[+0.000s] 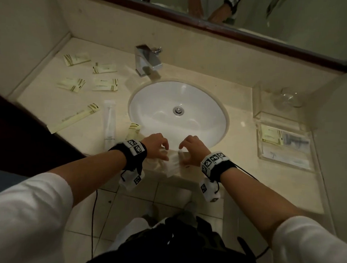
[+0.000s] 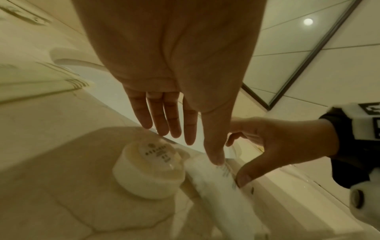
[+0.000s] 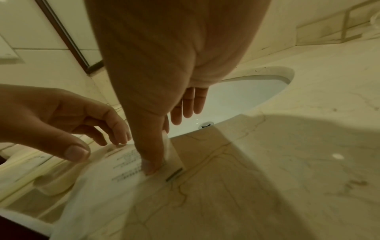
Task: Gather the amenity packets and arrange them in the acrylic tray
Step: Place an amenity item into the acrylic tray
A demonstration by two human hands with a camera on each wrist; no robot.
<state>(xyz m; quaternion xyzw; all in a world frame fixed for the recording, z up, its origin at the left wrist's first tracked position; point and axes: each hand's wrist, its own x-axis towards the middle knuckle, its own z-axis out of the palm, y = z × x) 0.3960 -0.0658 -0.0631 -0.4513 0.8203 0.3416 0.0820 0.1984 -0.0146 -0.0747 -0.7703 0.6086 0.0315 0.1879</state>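
Note:
A white flat packet (image 1: 173, 163) (image 2: 213, 180) (image 3: 107, 181) lies on the counter's front edge, before the sink. My right hand (image 1: 182, 153) (image 3: 158, 155) pinches its right end, thumb on top and the edge lifted against the index finger. My left hand (image 1: 165, 150) (image 2: 197, 146) hovers over the left end, fingers fairly straight, thumb tip touching the packet. A round wrapped soap (image 2: 150, 170) sits just left of it. The acrylic tray (image 1: 259, 148) stands at the right and holds a cream packet (image 1: 271, 135) and clear-wrapped items. Several cream packets (image 1: 76, 59) lie scattered at the left.
The white sink basin (image 1: 177, 109) fills the middle, with a chrome faucet (image 1: 147, 59) behind it. A long cream packet (image 1: 74, 118) and a white toothbrush sleeve (image 1: 109, 125) lie left of the basin. A glass (image 1: 290, 97) stands behind the tray. A mirror runs along the back wall.

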